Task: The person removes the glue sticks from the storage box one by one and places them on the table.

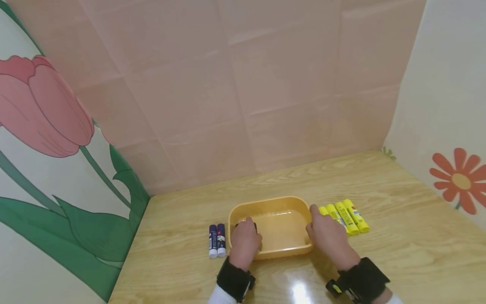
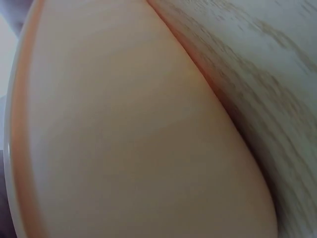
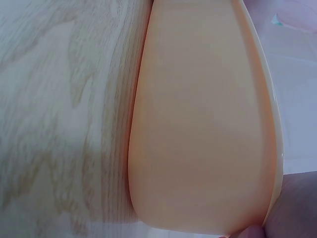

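An orange plastic tray sits on the wooden table, with nothing lying on its visible floor. My left hand is at the tray's left rim. Its fingers curl over a short dark stick, apparently a glue stick, which pokes out on both sides of the fingers. My right hand holds the tray's right rim with thumb and fingers. The left wrist view is filled by the tray's outer wall. In the right wrist view the tray's wall shows with a fingertip under its rim.
Two dark blue glue sticks lie side by side left of the tray. Several yellow glue sticks lie in a row right of it, just beyond my right hand. Walls close the table at the back and both sides.
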Demonstrator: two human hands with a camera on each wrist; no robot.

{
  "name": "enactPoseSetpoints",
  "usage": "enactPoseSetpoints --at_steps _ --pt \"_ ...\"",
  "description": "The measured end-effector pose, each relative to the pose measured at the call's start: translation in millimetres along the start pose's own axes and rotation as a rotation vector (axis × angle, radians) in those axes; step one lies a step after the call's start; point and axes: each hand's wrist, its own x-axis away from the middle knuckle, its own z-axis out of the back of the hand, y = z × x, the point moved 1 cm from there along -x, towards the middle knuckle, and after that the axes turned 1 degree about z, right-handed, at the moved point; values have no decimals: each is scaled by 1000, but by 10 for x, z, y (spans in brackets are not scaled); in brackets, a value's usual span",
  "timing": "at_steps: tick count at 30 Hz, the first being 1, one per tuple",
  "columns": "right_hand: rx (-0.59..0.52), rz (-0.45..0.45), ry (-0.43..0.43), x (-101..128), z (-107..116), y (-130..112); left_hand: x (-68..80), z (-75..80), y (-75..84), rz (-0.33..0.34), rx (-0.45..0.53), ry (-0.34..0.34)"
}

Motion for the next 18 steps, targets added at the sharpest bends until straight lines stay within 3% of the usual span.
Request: enactPoseSetpoints --at_steps 8,18 --pt "-2 -2 0 -4 10 -3 -43 -34 7 33 -28 -71" --pt "-1 -9 -14 1 -8 8 -53 -78 -6 50 -26 -97"
